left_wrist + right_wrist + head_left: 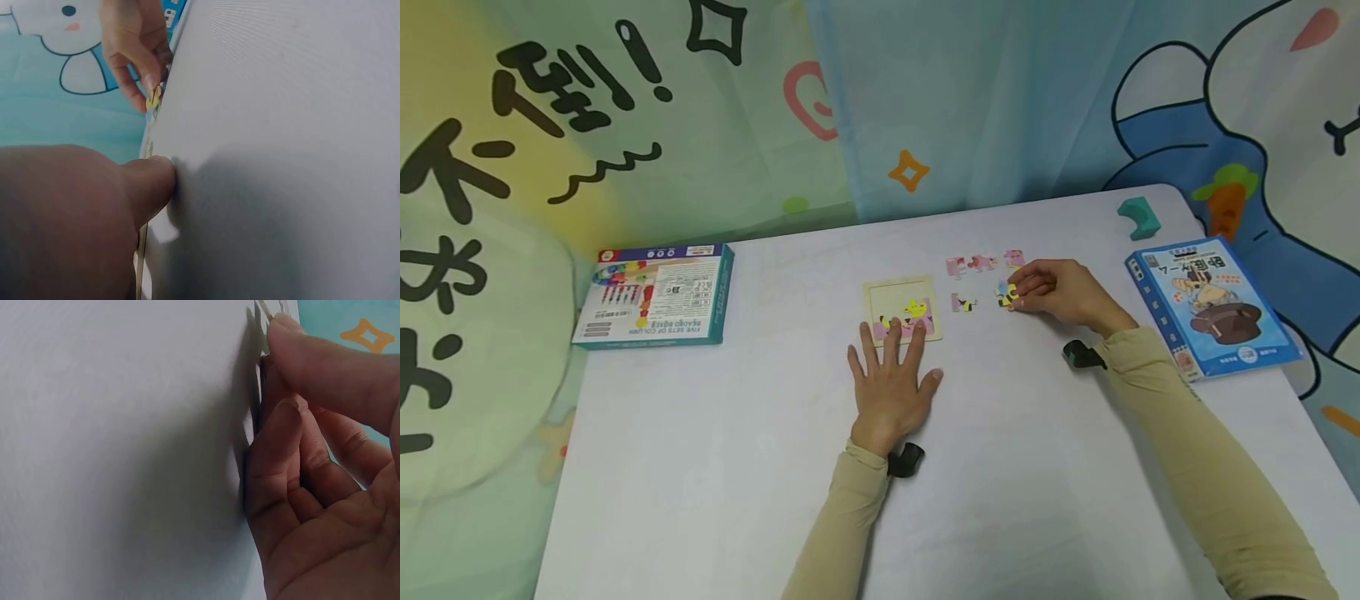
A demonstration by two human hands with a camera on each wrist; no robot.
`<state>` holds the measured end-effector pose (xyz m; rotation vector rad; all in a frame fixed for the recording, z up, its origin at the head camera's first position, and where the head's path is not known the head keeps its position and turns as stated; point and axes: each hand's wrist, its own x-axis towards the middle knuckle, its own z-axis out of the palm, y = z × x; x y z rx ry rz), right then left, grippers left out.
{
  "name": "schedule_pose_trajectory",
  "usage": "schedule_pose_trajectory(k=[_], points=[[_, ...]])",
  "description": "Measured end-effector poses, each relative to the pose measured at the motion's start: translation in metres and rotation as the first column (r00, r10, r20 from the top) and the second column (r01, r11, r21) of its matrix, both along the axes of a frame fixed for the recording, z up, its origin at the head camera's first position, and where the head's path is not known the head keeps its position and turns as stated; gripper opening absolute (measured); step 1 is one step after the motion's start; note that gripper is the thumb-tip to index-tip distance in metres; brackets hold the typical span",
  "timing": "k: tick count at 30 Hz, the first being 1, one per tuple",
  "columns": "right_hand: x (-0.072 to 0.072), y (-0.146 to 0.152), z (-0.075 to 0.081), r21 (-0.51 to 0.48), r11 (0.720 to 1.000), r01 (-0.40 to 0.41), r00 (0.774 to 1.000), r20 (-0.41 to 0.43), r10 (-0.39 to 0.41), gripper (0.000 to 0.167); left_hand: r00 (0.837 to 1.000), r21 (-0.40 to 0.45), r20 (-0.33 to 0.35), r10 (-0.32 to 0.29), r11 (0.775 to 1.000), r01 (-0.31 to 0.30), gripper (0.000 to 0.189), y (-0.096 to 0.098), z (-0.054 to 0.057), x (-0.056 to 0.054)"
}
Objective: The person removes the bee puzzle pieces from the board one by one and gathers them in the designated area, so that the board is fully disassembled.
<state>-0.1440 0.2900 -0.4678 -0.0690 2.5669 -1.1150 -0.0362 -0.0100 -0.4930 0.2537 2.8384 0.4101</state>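
A shallow square puzzle board [869,298] lies mid-table, its lower part filled with pink and yellow pieces. My left hand [889,402] rests flat below it, fingers spread, fingertips on the board's near edge. To the right, my right hand [1060,292] pinches a yellow-and-black puzzle piece [1006,295] between thumb and fingers. The left wrist view shows that piece [153,98] raised on edge in the fingertips. Loose around it lie a piece with a bee-like figure [963,303] and several pink pieces [981,263]. Fingers hide part of the held piece.
A blue picture box [1232,312] stands beyond my right forearm, with a green curved block [1139,218] behind it. At the far left lies a teal-edged box [655,296]. A printed curtain [985,100] hangs along the table's back edge.
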Motion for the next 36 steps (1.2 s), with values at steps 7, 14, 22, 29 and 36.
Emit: schedule_pose_trajectory(k=[7, 14, 22, 29, 36], points=[[-0.001, -0.005, -0.001, 0.016, 0.999, -0.038, 0.999, -0.024, 0.038, 0.037, 1.0, 0.024, -0.022, 0.0, 1.0, 0.001, 0.074, -0.004, 0.002, 0.0], [-0.002, -0.009, -0.003, 0.039, 0.998, -0.048, 0.997, -0.064, 0.05, 0.033, 1.0, 0.012, 0.007, -0.001, 1.0, 0.001, 0.075, -0.005, 0.001, -0.001], [-0.003, -0.015, -0.006, 0.048, 0.998, -0.046, 0.99, -0.129, 0.052, 0.033, 1.0, 0.021, 0.012, -0.009, 1.0, 0.009, 0.075, -0.005, 0.003, -0.001], [-0.004, -0.017, -0.005, 0.095, 0.995, -0.018, 0.992, -0.124, 0.03, 0.034, 0.999, 0.007, 0.048, -0.012, 1.0, 0.012, 0.075, -0.003, 0.004, -0.003], [-0.005, -0.017, -0.006, 0.086, 0.996, -0.003, 0.992, -0.127, 0.014, 0.035, 0.999, 0.023, 0.042, -0.011, 1.0, 0.01, 0.074, -0.004, 0.007, -0.003]])
